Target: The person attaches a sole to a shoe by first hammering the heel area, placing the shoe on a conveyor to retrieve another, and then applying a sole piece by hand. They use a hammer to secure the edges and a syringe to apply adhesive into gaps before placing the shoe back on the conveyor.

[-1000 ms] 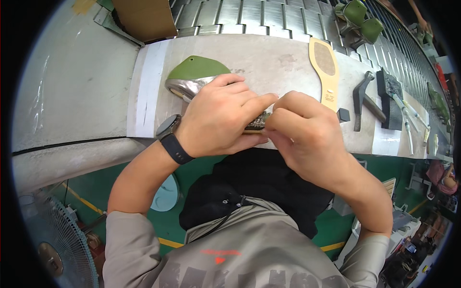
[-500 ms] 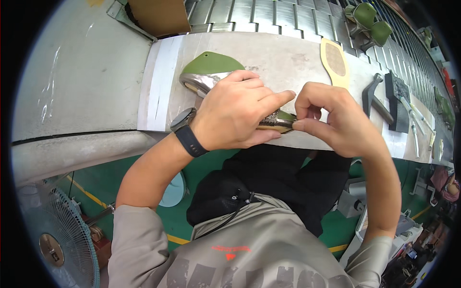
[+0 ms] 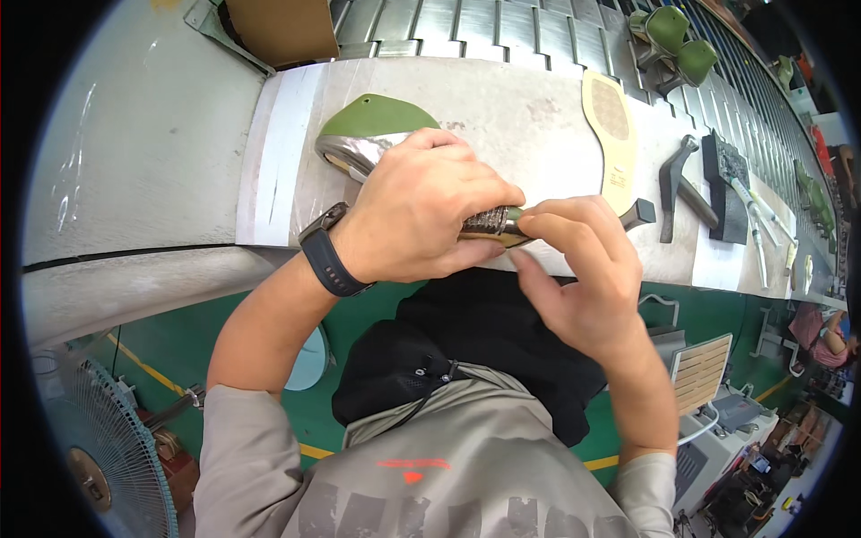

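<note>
Shoe: green and silver shoe (image 3: 363, 151) on the bench (image 3: 511, 108), close to its 6 o'clock edge, running from 10 toward 4 o'clock; the middle is hidden, so one piece is presumed.
Left hand: the left hand (image 3: 429, 211) grips the shoe, fingers over it, thumb on the 6 o'clock side.
Right hand: the right hand (image 3: 587, 269) is half spread, fingertips against the narrow end (image 3: 513, 224), thumb seemingly apart below.
Slip risk: judged moderate; smooth silver and a one-sided push could roll the shoe in the left grip.
Mesh risk: uneven finger pressure could crease or shift the mesh (image 3: 487, 221).
Edge risk: a loosened left grip could let the shoe drop toward 6 o'clock.
Clutter risk: a wide right-hand swing could knock the insole (image 3: 612, 134) at 12 to 1 o'clock, or the dark block (image 3: 640, 213) at 1 to 2.
</note>
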Demonstrator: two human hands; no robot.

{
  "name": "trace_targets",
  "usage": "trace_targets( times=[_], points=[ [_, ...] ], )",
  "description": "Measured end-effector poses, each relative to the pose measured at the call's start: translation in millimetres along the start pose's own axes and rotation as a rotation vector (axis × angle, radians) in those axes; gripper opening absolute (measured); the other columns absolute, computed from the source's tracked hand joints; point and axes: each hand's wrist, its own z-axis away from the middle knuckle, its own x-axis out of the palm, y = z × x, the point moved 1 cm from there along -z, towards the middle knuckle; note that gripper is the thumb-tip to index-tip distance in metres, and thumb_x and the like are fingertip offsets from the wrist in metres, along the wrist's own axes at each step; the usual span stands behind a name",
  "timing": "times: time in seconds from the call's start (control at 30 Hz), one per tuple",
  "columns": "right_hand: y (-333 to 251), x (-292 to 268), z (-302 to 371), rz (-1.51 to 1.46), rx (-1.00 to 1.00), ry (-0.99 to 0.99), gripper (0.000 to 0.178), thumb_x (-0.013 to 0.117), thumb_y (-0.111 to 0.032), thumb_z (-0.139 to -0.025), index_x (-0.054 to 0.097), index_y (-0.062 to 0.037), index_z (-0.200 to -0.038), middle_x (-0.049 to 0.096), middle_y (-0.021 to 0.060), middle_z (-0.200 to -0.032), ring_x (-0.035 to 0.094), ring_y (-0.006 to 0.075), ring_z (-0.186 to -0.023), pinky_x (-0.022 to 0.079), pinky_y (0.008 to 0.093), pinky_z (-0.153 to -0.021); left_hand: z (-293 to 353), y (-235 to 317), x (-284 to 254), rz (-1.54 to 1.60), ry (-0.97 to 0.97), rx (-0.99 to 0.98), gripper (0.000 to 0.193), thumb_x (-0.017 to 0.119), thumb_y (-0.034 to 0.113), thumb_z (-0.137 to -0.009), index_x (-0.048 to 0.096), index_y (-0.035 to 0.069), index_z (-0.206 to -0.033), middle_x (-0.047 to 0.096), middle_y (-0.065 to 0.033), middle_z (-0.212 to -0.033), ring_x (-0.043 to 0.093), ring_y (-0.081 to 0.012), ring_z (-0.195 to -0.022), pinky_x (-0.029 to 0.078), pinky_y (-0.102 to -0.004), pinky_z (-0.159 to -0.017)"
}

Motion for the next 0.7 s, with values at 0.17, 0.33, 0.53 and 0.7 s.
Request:
trace_targets(
  times=[0.17, 0.33, 0.53, 0.7],
  points=[
    [-5, 20, 12, 0.11, -0.006, 0.127, 0.045, 0.091, -0.001, -0.066, 0.073, -0.0063, -0.107, 0.071, 0.0055, -0.101, 0.066, 0.0264, -0.089, 0.05, 0.0385, -0.077, 1, -2, 2, 0.009, 0.038, 0.011, 0.043, 0.093, 0.027, -0.071, 0.076, 0.015, -0.109, 0.078, -0.0006, -0.095, 0.071, -0.0246, -0.088, 0.052, -0.0452, -0.099],
    [-4, 22, 6, 0.171, -0.031, 0.157, 0.041, 0.09, -0.001, -0.067, 0.074, -0.0072, -0.104, 0.071, 0.0027, -0.098, 0.066, 0.0245, -0.087, 0.045, 0.0381, -0.075, 3, -4, 2, 0.02, 0.034, 0.014, 0.045, 0.092, 0.022, -0.068, 0.076, 0.014, -0.109, 0.077, -0.0014, -0.094, 0.07, -0.0249, -0.087, 0.052, -0.0449, -0.098],
    [-5, 26, 9, 0.203, -0.076, 0.214, 0.031, 0.089, 0.001, -0.068, 0.075, -0.0055, -0.096, 0.072, 0.0027, -0.093, 0.066, 0.0232, -0.08, 0.046, 0.0374, -0.075, 5, -4, 2, 0.008, 0.043, 0.018, 0.048, 0.091, 0.019, -0.066, 0.076, 0.014, -0.111, 0.076, -0.0019, -0.092, 0.07, -0.0252, -0.086, 0.053, -0.0443, -0.098],
    [-9, 32, 5, 0.191, -0.057, 0.232, 0.028, 0.089, 0.002, -0.069, 0.076, -0.0049, -0.093, 0.072, 0.0031, -0.091, 0.067, 0.0231, -0.08, 0.046, 0.0362, -0.074, 4, -2, 2, 0.024, 0.058, 0.006, 0.048, 0.091, 0.018, -0.065, 0.075, 0.013, -0.111, 0.076, -0.0023, -0.092, 0.07, -0.0252, -0.086, 0.053, -0.0438, -0.097]
  ],
)
